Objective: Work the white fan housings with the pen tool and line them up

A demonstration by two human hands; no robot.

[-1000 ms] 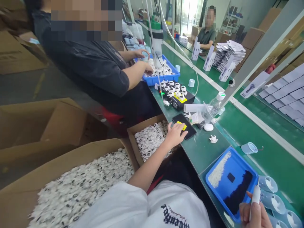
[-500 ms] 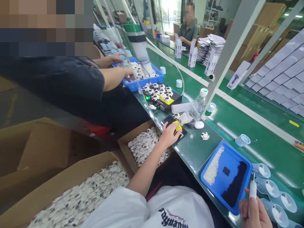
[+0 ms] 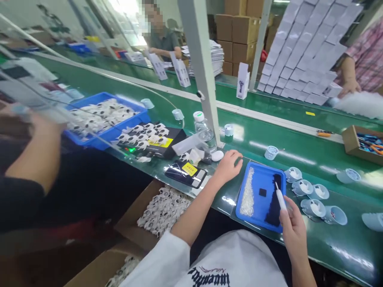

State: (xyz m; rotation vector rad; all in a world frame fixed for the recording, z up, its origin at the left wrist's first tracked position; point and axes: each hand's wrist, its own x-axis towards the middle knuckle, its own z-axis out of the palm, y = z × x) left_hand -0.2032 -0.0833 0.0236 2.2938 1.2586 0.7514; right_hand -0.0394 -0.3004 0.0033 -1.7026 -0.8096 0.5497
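My left hand (image 3: 229, 166) is over the green bench, just right of a white oval object (image 3: 217, 155). Its fingers are a little curved and apart, and nothing shows between them. The palm hides the bench beneath. My right hand (image 3: 293, 219) grips a white pen-shaped tool (image 3: 281, 200), its thin tip pointing up over a blue tray (image 3: 257, 215). Small white pieces (image 3: 247, 195) lie along the tray's left side and small black pieces (image 3: 273, 211) along its right. Between them is a black square (image 3: 262, 192). Right of the tray, several pale blue cups (image 3: 312, 208) hold white fan wheels.
A phone (image 3: 179, 175) with a yellow label, a clear bottle (image 3: 205, 129) and a black device (image 3: 176, 139) topped with white fan wheels stand left. A co-worker's arm (image 3: 36, 147) is near a blue bin (image 3: 104, 135). A metal post (image 3: 203, 71) rises behind the bottle.
My view has swung right. My left hand has left the phone and moved right past the white oval object. The fan wheel seen there is now hidden. The tool has come over the tray's black pieces.
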